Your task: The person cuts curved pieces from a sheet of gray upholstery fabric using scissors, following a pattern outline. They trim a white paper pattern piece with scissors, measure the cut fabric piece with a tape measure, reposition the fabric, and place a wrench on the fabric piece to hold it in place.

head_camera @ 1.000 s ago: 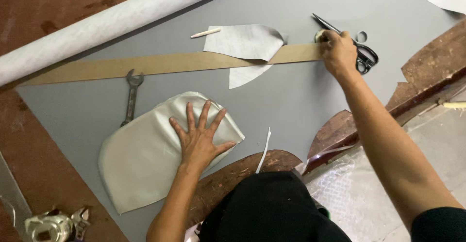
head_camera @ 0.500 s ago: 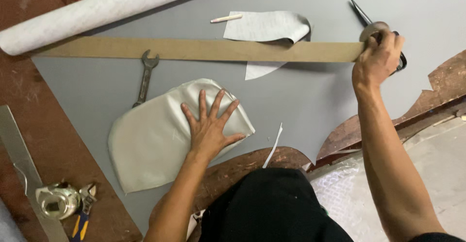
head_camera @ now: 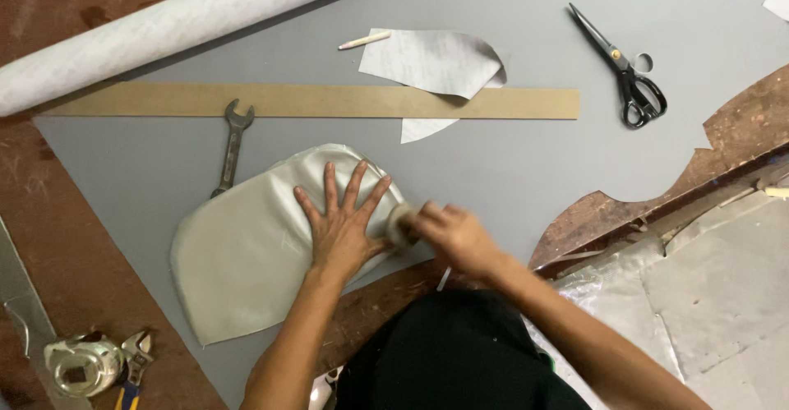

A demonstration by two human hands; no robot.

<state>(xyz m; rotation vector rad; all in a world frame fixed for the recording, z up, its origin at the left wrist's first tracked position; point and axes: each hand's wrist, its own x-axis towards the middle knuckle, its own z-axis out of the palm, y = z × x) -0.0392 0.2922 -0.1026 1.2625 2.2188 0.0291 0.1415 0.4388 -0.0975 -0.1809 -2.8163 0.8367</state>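
My left hand (head_camera: 341, 225) lies flat, fingers spread, on a pale silver-grey curved fabric piece (head_camera: 238, 254) that rests on the large grey sheet (head_camera: 509, 163). My right hand (head_camera: 456, 233) is just right of it, closed on a small pale round object (head_camera: 400, 223), blurred, which it holds at the piece's right edge beside my left thumb. I cannot tell what the round object is.
A long tan strip (head_camera: 312, 100) crosses the sheet, with a spanner (head_camera: 233, 143) below it and a white paper pattern (head_camera: 431, 61) and a pale stick (head_camera: 364, 40) above. Black scissors (head_camera: 625, 73) lie far right. A white roll (head_camera: 181, 24) sits at the top left, tools (head_camera: 90, 365) at the bottom left.
My right hand has left the scissors and the far end of the strip and come back to the fabric piece with the small round object. My left hand stays pressed on the piece.
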